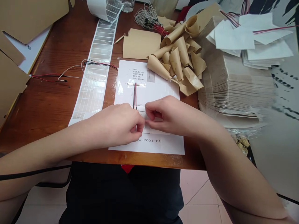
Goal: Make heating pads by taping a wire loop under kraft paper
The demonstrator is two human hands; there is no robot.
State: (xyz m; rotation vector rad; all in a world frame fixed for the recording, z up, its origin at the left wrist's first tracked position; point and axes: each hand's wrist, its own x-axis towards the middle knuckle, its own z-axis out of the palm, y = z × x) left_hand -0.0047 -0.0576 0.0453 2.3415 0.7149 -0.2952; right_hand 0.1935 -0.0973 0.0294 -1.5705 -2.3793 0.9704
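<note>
My left hand (123, 123) is closed above the lower part of a printed white sheet (163, 146), its fingertips curled down by a thin red and black wire lead (135, 93). The lead runs down the sheet from a taped strip near the printed text and passes behind that hand. Close beside it, my right hand (167, 113) is pinched, thumb and finger almost touching the left fingers. Whatever either pinch holds is hidden or too small to name. Pale outlines or a white piece lie under the fingers; I cannot tell which.
Left of the sheet runs a label strip (93, 81) from a roll (98, 9), with loose leads (100, 63) across it. Behind are brown cards (141, 43), curled brown paper pieces (182, 53) and bundled wires (149, 18). Stacked cards (238, 84) under white packets (233, 37) stand right.
</note>
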